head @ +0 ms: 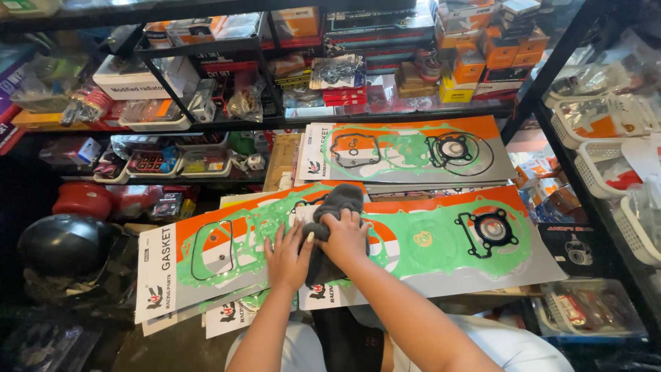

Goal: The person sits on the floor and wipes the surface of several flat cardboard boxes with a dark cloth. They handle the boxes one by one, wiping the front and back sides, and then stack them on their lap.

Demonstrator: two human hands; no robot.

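A person seated among shelves of motorcycle spares is wiping down a packaged gasket set (441, 241), the right hand (344, 238) pressing a dark grey cloth (330, 227) flat against the clear wrapping. The fingers of that hand are curling over the cloth and clamping it to the card, not spread open. The left hand (288, 258) is lying just beside it, fingers together and extended, palm down, steadying the edge where this pack overlaps a second gasket pack (206, 258) to its left; it is gripping nothing, only bearing down.

The wiping appears to be at mid-pack: the cloth is sitting near the card's left end, with the long orange-and-green stretch to the right of the hands yet to be covered. Judging from that, the next stroke is calling for a sweep rightward, away from the steadying hand, with enough pressure to keep the sheet from sliding. Beyond the hands, a third gasket pack (406, 151) is leaning against the shelf (385, 117); a black helmet (65, 244) is resting well to the left.
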